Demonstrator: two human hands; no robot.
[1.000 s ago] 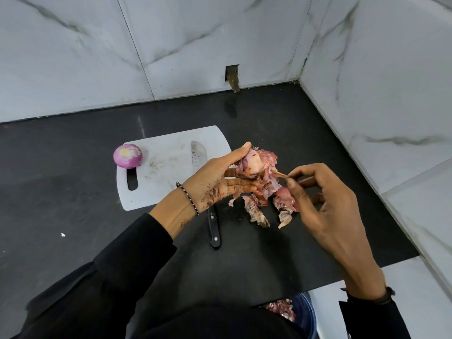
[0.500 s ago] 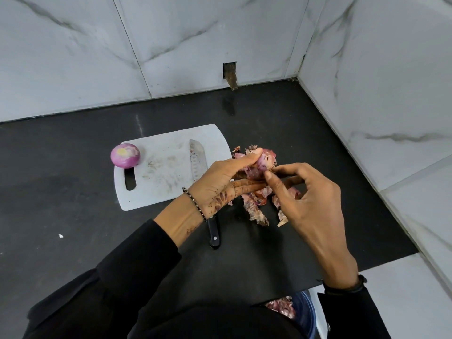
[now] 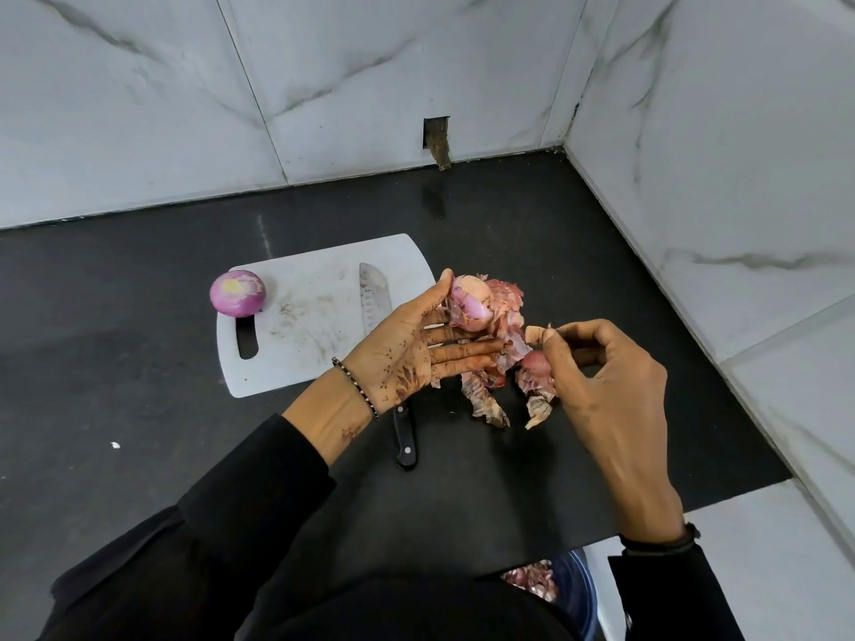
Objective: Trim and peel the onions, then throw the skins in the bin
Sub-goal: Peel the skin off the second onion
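Note:
My left hand (image 3: 412, 349) holds a partly peeled red onion (image 3: 472, 303) above the black counter, thumb on top and fingers underneath, with loose skin hanging from it. My right hand (image 3: 606, 390) pinches a strip of skin (image 3: 534, 334) just to the right of the onion. More onion skins (image 3: 490, 400) lie on the counter below both hands. A peeled onion (image 3: 237, 292) sits at the left corner of the white cutting board (image 3: 305, 326). The knife (image 3: 374, 303) lies with its blade on the board and its black handle (image 3: 405, 439) on the counter.
A blue bin (image 3: 571, 589) with onion skins inside shows at the bottom, below the counter's front edge. Marble walls close the counter at the back and right. A small white scrap (image 3: 115, 445) lies on the counter at left.
My right hand went in to the onion, took hold of a skin strip and has pulled it away to the right. The left hand turned the onion slightly.

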